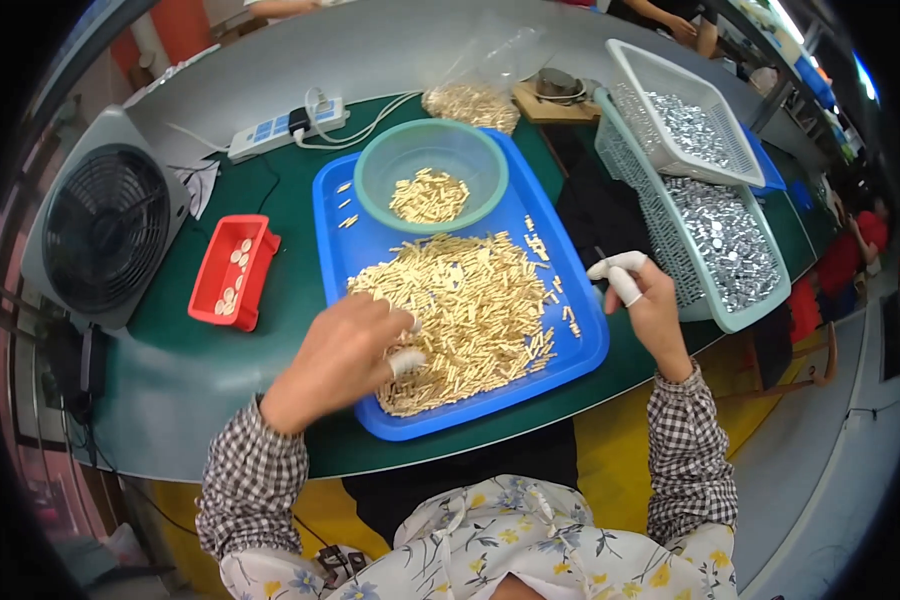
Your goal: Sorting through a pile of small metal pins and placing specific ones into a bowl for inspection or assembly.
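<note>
"Two hands in view, not touching each other. Left hand (345, 345) lies over the near-left side of a heap of slim gold-coloured pieces (470, 310). Right hand (652, 305) sits off the right edge of the blue tray (588, 345) that holds the heap."

"Which way do the pieces point?"

"Every way. Each has a clear long axis, but in the heap the axes cross at random, mostly lying flat. Strays along the tray's right side lie loose, several pointing roughly away from the person. The tray's own long axis runs from the near edge of the green table (160, 400) toward the far side."

"State of the hands?"

"Left: bent, white-covered thumb and forefinger apart; cannot tell whether the other fingers grip anything. Right: fingers curled, white-covered tips close together. Possibly a small dark item there, but too blurred to be sure."

"What's hidden?"

"Part of the heap, under the left hand. Part of the tray's far end, behind the green bowl (372, 185), which holds more gold pieces. Contents of the clear bag (505, 50) beyond are hard to make out. A person at top right is cut off."
</note>
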A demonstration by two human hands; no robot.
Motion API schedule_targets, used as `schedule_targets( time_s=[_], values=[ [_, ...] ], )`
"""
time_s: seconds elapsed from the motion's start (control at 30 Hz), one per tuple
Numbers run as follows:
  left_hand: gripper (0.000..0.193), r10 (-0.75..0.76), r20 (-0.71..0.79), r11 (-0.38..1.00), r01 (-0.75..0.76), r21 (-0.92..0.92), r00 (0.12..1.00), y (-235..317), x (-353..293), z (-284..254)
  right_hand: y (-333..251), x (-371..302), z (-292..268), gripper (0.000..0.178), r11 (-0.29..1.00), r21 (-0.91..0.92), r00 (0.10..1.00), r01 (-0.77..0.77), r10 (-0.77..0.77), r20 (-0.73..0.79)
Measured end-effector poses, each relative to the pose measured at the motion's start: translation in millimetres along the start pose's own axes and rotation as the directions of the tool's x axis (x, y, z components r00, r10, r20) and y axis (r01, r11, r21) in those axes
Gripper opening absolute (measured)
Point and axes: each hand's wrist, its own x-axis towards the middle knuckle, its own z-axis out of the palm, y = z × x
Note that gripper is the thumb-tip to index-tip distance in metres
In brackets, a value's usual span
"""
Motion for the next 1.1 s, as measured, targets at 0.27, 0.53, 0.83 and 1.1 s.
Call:
schedule_targets(
  time_s=[0.27, 0.53, 0.83, 1.1],
  values=[
    [0.034, -0.048, 0.127, 0.989, 0.029, 0.147, 0.991, 14.7, -0.5, 20.3, -25.6, 59.5, 41.7, 0.011, 0.982, 0.145, 0.973, 0.122, -0.147, 0.179],
    [0.021, 0.003, 0.000, 0.994, -0.003, 0.112, 1.000, -2.1, 15.9, 46.0, -24.7, 110.9, 80.5, 0.012, 0.938, 0.155, 0.868, 0.309, -0.345, 0.357],
    [0.013, -0.084, -0.066, 0.996, 0.085, 0.005, 0.994, -6.7, 16.8, 47.9, -17.0, 109.9, 96.2, 0.012, 0.854, 0.185, 0.733, 0.487, -0.514, 0.445],
    [0.015, -0.152, -0.162, 0.988, 0.149, -0.027, 0.975, 0.3, 25.8, 42.1, -23.7, 94.9, 99.0, 0.012, 0.831, 0.156, 0.737, 0.534, -0.548, 0.395]
  ],
)
